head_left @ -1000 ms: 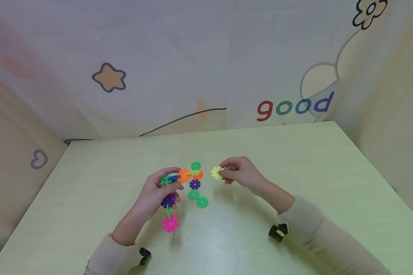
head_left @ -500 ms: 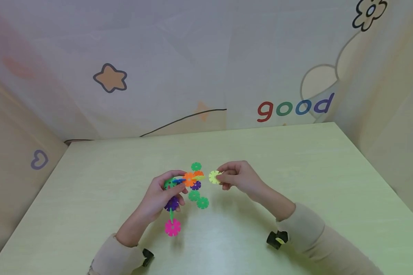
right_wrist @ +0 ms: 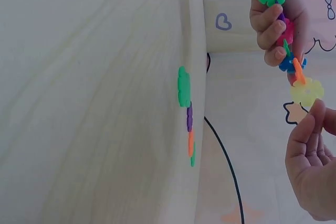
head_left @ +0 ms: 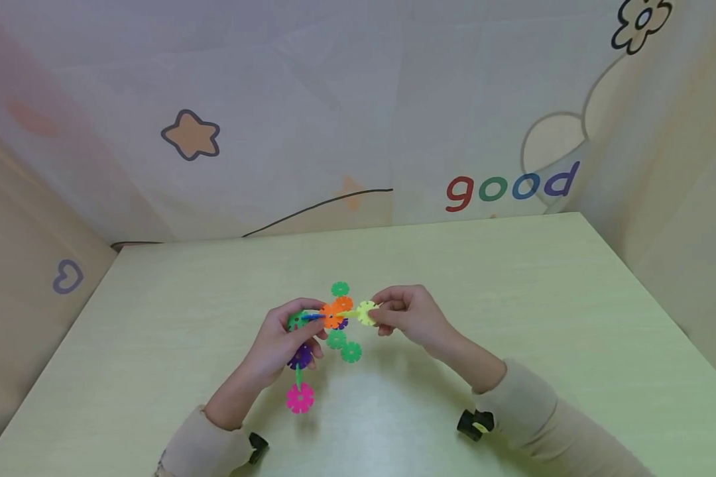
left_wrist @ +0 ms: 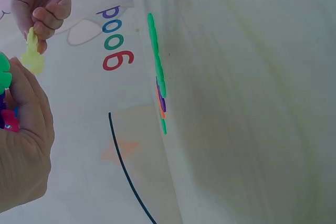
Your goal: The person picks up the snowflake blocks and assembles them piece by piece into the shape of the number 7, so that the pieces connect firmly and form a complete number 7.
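Note:
My left hand (head_left: 280,338) holds a chain of interlocking snowflake discs above the table. Green, blue and orange discs (head_left: 329,317) run along its top, and an edge-on yellow disc (head_left: 347,314) projects right from the orange. A purple disc (head_left: 300,356) and a pink disc (head_left: 300,398) hang lower. My right hand (head_left: 412,318) pinches a pale yellow disc (head_left: 366,313) between thumb and fingers, its rim meeting the chain's yellow disc. In the right wrist view the right fingertips grip a yellow disc (right_wrist: 308,92) beside the orange one. Whether the two yellow discs interlock cannot be told.
Several loose discs lie on the table (head_left: 483,278) behind and under the hands: a green disc (head_left: 340,289), an orange disc (head_left: 344,303), a partly hidden purple one, and two more green discs (head_left: 351,352). Printed cloth (head_left: 310,132) hangs at the back and sides.
My right hand has moved left and slightly down with the pale yellow disc. My left hand has shifted a little right and down, so the gap between disc and chain has closed.

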Demonstrator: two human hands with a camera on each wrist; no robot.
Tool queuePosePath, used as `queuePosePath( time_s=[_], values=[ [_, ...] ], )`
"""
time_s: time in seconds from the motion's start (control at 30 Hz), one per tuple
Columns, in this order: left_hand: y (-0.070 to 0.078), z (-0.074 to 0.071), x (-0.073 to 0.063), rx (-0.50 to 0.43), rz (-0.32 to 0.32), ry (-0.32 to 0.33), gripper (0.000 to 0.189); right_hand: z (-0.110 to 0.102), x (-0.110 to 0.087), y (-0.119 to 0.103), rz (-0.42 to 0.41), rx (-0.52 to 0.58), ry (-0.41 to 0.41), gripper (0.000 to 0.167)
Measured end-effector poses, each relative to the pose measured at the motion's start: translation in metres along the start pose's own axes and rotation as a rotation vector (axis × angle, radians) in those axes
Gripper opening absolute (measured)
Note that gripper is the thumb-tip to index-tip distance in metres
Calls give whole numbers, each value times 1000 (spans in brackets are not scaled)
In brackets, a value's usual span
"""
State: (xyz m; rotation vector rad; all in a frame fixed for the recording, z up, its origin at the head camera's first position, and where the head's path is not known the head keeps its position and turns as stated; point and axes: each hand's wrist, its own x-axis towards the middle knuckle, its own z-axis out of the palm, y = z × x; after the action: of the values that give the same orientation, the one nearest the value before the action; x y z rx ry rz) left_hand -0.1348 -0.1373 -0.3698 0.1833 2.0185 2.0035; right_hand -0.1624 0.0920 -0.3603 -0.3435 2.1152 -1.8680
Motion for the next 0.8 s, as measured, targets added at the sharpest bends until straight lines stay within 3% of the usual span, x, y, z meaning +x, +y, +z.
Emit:
queuePosePath(
  time_s=[0.37, 0.8],
  values=[
    [0, 2, -2, -12, -29, 45, 23, 9, -4, 4, -53, 8, 43, 15],
    [0, 2, -3, -39, 3, 47, 20, 17, -4, 6, -100, 29, 110, 12]
  ],
)
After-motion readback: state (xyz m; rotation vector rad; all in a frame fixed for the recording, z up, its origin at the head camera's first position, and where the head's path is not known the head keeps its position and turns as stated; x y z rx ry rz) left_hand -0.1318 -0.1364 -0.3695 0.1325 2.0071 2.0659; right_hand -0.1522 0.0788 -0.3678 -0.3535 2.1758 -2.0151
